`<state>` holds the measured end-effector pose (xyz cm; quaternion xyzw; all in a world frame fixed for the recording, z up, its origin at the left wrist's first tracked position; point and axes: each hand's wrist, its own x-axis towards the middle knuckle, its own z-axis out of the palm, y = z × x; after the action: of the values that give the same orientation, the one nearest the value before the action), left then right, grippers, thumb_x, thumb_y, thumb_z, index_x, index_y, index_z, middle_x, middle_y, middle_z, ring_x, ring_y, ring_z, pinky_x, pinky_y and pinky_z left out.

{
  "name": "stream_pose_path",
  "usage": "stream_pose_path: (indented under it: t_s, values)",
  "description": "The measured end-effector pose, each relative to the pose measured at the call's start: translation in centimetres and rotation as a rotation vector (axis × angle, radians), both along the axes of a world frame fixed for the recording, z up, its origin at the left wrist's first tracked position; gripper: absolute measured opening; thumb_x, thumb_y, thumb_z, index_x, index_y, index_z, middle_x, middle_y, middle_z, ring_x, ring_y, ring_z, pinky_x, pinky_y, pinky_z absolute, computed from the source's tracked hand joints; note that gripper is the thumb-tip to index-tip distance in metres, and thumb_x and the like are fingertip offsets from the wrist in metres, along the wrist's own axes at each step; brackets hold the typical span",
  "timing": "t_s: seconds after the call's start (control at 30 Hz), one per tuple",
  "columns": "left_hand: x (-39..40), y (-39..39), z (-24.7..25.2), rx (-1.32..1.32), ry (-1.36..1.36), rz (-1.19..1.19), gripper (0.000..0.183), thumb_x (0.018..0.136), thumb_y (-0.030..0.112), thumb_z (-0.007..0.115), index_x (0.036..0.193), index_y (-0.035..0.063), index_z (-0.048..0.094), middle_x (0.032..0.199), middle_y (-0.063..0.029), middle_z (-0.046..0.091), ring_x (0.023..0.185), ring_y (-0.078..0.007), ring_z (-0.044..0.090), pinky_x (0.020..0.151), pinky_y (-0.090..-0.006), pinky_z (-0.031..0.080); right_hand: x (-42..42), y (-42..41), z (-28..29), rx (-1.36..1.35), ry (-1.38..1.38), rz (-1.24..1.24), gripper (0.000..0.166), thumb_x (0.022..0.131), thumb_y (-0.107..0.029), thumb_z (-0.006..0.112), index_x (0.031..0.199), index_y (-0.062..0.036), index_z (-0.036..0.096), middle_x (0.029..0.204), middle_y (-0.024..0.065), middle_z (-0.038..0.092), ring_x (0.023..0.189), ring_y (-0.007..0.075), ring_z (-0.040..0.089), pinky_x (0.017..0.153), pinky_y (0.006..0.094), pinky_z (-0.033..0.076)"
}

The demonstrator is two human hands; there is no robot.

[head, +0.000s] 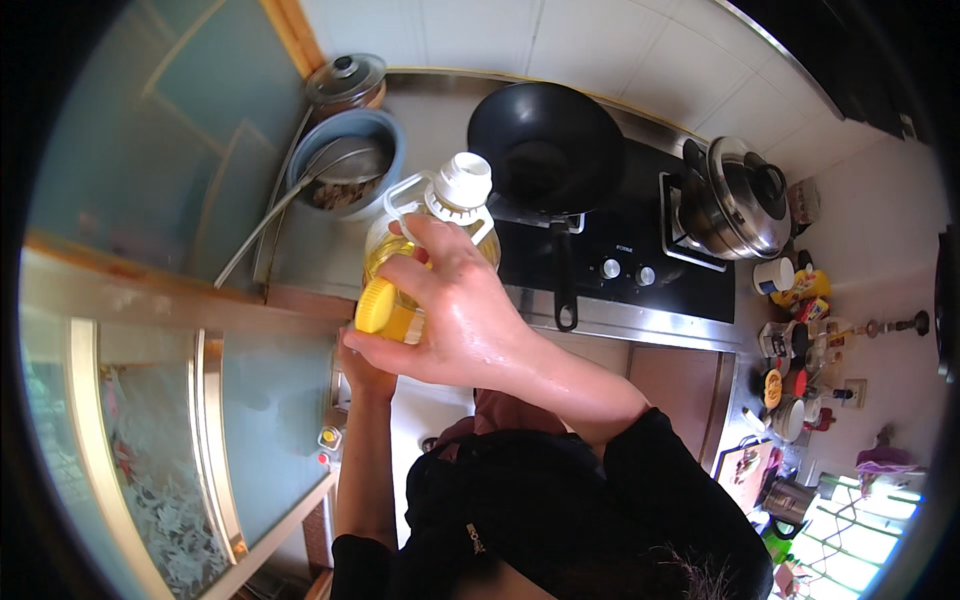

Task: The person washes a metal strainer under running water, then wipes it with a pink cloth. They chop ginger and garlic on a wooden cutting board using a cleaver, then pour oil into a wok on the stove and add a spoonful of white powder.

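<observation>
A large clear plastic bottle of yellow cooking oil (491,251) is tilted in front of me, its white spout (463,180) uncapped and towards the wok. My right hand (457,300) has its fingers at the white ring handle (409,196), with a ribbed yellow screw cap (376,306) between thumb and fingers. Lower down, my left hand (367,371) is at the bottle's underside, mostly hidden behind the right hand and bottle. Just beyond the spout, a black wok (544,150) sits on the left burner; no food shows in it.
Left of the bottle, a grey-blue pot (386,135) holds brownish food and a long-handled strainer (349,161). A lidded pot (346,81) stands behind it. The wok handle (564,289) projects over the black gas hob (690,296). A lidded steel pot (731,206) occupies the right burner.
</observation>
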<state>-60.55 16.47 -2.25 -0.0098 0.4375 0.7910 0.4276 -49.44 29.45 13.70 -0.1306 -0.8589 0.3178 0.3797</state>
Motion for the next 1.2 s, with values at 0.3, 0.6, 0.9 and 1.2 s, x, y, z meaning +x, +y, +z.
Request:
stream_pose_path:
  t_s: [0.3,0.6,0.9,1.2]
  values:
    - [-0.9,-21.5,-15.6,0.122,-0.579,0.191,0.079,0.093,0.061,0.034,0.144,-0.0005,0.035,0.145,-0.0182,0.042,0.134,-0.0354,0.04,0.112,-0.0481,0.029,-3.2,-11.6,-1.7,-0.979,-0.324,0.349,0.039,0.08,-0.034,0.073,0.096,0.0009,0.064,0.09,0.0061,0.061,0.074,0.0131,0.053,0.065,0.0253,0.042]
    - [3.9,-40.0,-25.4,-0.539,-0.592,0.488,0.066,0.092,0.052,0.051,0.139,0.0069,0.04,0.138,-0.0167,0.047,0.128,-0.0263,0.042,0.108,-0.0464,0.029,-8.9,-24.7,-15.3,-1.215,-0.689,0.464,0.026,0.089,-0.029,0.062,0.091,-0.0022,0.063,0.075,-0.0018,0.053,0.065,0.006,0.043,0.06,0.0216,0.034]
    - [12.4,-44.1,-28.8,-0.467,-0.671,0.727,0.045,0.096,0.028,0.047,0.13,-0.0008,0.048,0.121,-0.0171,0.061,0.106,-0.0247,0.06,0.094,-0.0362,0.046,-16.4,-35.4,-47.2,-1.178,-1.208,0.342,0.033,0.087,-0.038,0.066,0.096,-0.0058,0.062,0.081,0.005,0.062,0.068,0.0105,0.056,0.066,0.0258,0.048]
    - [13.7,-40.3,-34.8,-0.336,-0.797,1.062,0.031,0.095,0.019,0.053,0.12,-0.0002,0.055,0.109,-0.0129,0.067,0.098,-0.0178,0.063,0.087,-0.0287,0.049,-21.6,-37.9,-64.5,-1.282,-1.068,0.161,0.044,0.083,-0.044,0.069,0.097,-0.004,0.061,0.081,0.0058,0.059,0.066,0.0131,0.054,0.063,0.0249,0.045]
